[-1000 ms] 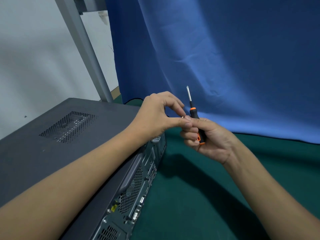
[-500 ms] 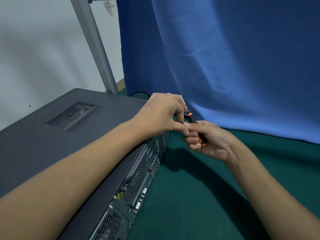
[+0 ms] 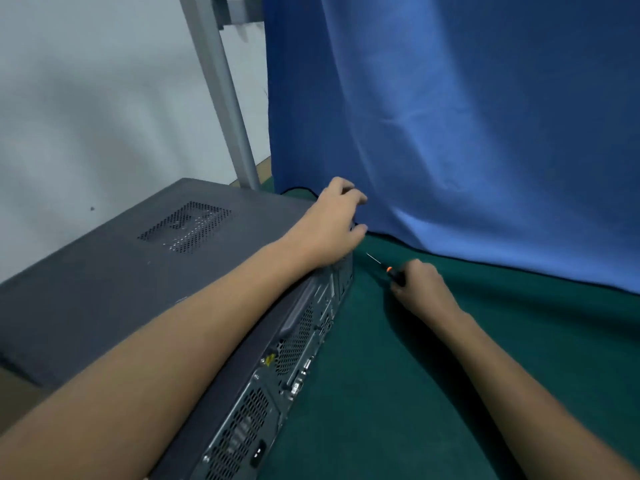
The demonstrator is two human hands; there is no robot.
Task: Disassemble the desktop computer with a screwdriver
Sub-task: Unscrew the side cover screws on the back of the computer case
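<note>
Dim, cool, even light from above right; no glare. Your right arm (image 3: 519, 393) throws broad soft shadow leftward on green bench (image 3: 571, 334). Left hand (image 3: 332, 230), right hand (image 3: 420, 289), screwdriver (image 3: 390, 271) slightly motion-blurred. Edges bowed; pole (image 3: 221, 91) leans.

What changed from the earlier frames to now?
The hands parted: left hand moved away to the far corner of the dark grey metal computer case; right hand dropped toward the green cloth, still gripping the black-and-orange-handled screwdriver, shaft now aimed at the case. Case unmoved.
</note>
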